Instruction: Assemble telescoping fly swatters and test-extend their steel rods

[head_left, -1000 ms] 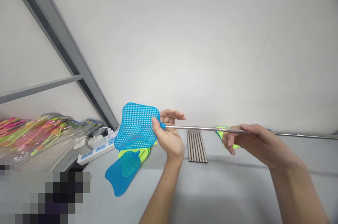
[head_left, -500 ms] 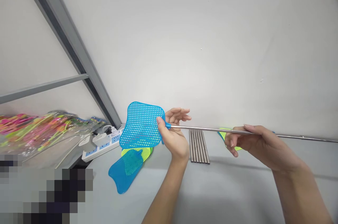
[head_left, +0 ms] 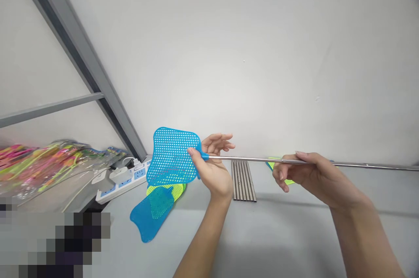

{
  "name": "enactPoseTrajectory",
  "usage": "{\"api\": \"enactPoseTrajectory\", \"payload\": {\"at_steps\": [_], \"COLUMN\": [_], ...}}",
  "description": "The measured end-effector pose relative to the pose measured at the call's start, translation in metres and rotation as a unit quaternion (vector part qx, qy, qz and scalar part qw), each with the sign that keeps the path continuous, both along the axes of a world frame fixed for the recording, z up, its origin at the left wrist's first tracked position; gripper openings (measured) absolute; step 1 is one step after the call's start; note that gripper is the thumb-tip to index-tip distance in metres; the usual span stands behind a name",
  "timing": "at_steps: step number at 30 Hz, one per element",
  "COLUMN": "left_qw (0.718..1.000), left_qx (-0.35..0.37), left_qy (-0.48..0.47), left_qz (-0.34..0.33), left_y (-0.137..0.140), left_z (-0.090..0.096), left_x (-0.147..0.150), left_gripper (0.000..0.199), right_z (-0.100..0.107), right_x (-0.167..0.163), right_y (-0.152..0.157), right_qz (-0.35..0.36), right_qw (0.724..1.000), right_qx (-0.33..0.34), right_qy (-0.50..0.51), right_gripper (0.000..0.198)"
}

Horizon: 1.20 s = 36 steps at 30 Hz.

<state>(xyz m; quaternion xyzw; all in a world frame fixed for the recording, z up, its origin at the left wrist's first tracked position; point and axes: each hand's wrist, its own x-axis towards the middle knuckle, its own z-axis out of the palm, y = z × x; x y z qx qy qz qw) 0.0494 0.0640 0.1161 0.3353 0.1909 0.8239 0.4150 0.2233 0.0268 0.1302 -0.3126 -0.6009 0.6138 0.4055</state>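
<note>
A blue fly swatter (head_left: 173, 156) with a mesh head and a long metal rod is held across the view between both hands. My left hand (head_left: 214, 171) grips it where the head joins the rod, thumb on the mesh and the other fingers spread behind. Farther right, my right hand (head_left: 304, 173) is closed around the rod, which runs on past the right edge. Below the mesh head lie a blue plate-like piece (head_left: 153, 217) and a yellow-green mesh piece (head_left: 178, 191). Between the hands, several metal tubes (head_left: 244, 182) rest side by side on the table.
Another yellow-green and blue mesh piece (head_left: 272, 163) lies partly behind my right hand. A white power strip (head_left: 124, 184) with plugs and cables stands at the left. Colourful plastic-bagged goods (head_left: 49, 164) lie beyond it, beneath a grey metal frame (head_left: 78, 46). A white wall rises behind the table.
The whole view has shifted slightly, moving the scene a little to the left. Both hands keep their hold on the fly swatter, with scarcely any other change.
</note>
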Motion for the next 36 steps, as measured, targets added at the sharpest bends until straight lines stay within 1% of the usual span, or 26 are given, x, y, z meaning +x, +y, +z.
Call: {"api": "enactPoseTrajectory", "payload": {"at_steps": [15, 21, 28, 36], "left_qw": [1.000, 1.000, 0.999, 0.998], "left_qx": [0.002, -0.014, -0.026, -0.040], "left_qy": [-0.014, -0.021, -0.029, -0.041], "left_qz": [0.001, -0.005, 0.000, -0.001], "left_y": [-0.002, 0.001, 0.005, 0.005], "left_z": [0.000, -0.001, -0.008, -0.017], "left_x": [0.006, 0.007, 0.007, 0.012], "left_gripper": [0.051, 0.048, 0.046, 0.046], "right_z": [0.001, 0.003, -0.001, -0.009], "right_x": [-0.003, -0.006, -0.008, -0.005], "right_y": [0.000, 0.000, 0.003, 0.005], "right_qz": [0.003, 0.011, 0.010, 0.010], "right_qw": [1.000, 1.000, 0.999, 0.999], "right_qx": [-0.012, -0.023, -0.030, -0.024], "right_qy": [0.000, 0.000, 0.009, 0.021], "right_gripper": [0.049, 0.046, 0.047, 0.050]}}
